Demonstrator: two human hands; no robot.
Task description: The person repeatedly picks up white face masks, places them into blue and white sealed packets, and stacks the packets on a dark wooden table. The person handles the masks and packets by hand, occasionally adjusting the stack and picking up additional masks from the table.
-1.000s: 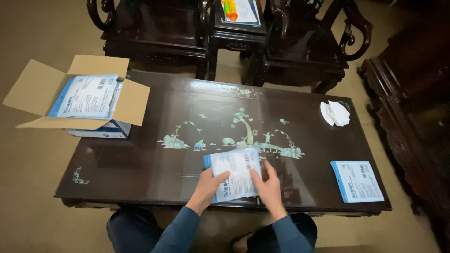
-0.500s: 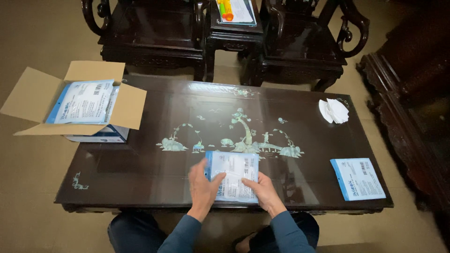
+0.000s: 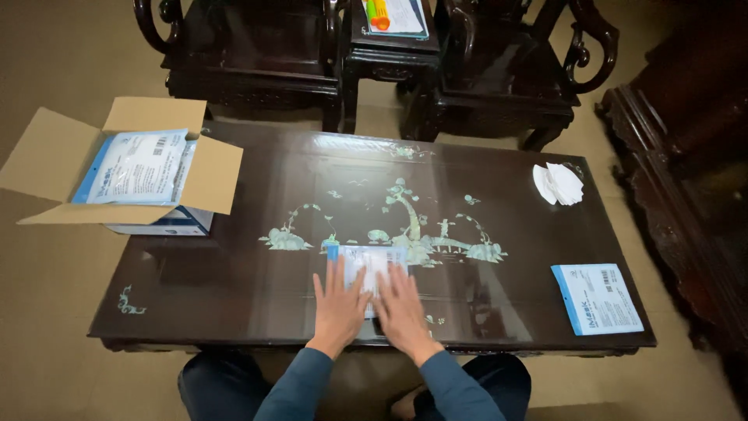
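Both hands lie flat, palms down, side by side on a white-and-blue flat packet (image 3: pixel 366 261) at the near edge of the dark wooden table (image 3: pixel 234 281). The left hand (image 3: pixel 339 308) has fingers spread wide and pressing down; it closes on nothing, just rests on top. The right hand (image 3: pixel 401 312) is the same: open, fingers stretched fwd, flat on the packet, thumb almost touching the left hand. So no real grip, both hands are open and press the packet to the table top.

The packet is mostly hidden under the fingers. Only its far part shows beyond the fingertips, w/ a blue strip on its left edge. Just beyond it is the pale inlay picture (image 3: pixel 405 226) of trees and small figures in the table centre; the packet's far edge overlaps the bottom of this inlay.

To the right of the hands, well apart, a second flat packet (image 3: pixel 596 298) of the same kind lies near the right front corner of the table. Further away on that side, near the far right corner, there are some white folded pieces (image 3: pixel 559 183); what they are exactly I cannot tell.

To the left of the hands and further away, an open cardboard box (image 3: pixel 54 156) sits at the left end of the table, partly over the edge, w/ another white-blue packet (image 3: pixel 136 166) lying on top inside.

Beyond the table stand dark carved chairs (image 3: pixel 249 47).

Blue sleeves (image 3: pixel 292 386) cover both forearms.
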